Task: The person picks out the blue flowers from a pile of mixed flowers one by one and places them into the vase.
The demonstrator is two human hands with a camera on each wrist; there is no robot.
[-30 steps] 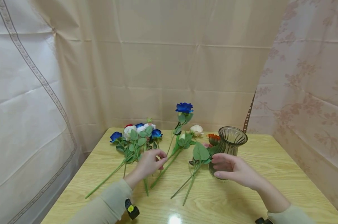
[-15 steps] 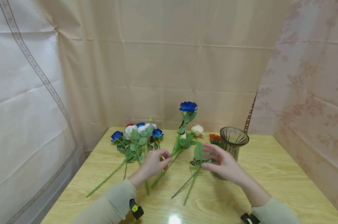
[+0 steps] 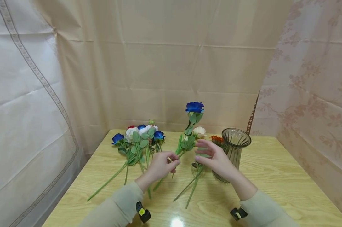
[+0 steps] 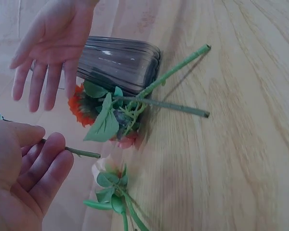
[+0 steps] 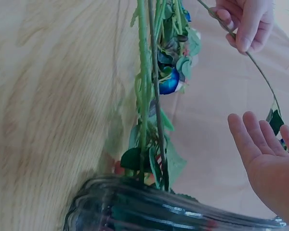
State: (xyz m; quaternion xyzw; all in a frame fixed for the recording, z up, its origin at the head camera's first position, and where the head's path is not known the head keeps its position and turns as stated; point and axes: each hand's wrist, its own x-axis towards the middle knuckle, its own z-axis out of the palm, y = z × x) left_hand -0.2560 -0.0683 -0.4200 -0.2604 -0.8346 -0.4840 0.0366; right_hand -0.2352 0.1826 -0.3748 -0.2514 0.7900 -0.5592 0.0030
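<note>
My left hand [image 3: 162, 164] pinches the thin stem of a blue rose [image 3: 195, 107], which stands up above the table with its bloom tilted right. In the left wrist view the stem's lower end [image 4: 84, 153] pokes out past the fingertips. My right hand [image 3: 215, 157] has its fingers extended and holds nothing, just right of the rose stem. A ribbed smoky glass vase [image 3: 235, 149] stands upright beyond the right hand. Beside it lie an orange flower [image 3: 217, 139] and crossed green stems [image 3: 194, 186], partly hidden by that hand.
A heap of flowers with a blue rose [image 3: 118, 138] and a white bloom [image 3: 131, 134] lies on the left of the wooden table [image 3: 273, 189]. A cream flower [image 3: 199, 131] lies at the middle back. Cloth hangs behind the table and at both sides.
My left hand has carried the blue rose a little to the right. From beside the vase, my right hand has moved left towards the rose.
</note>
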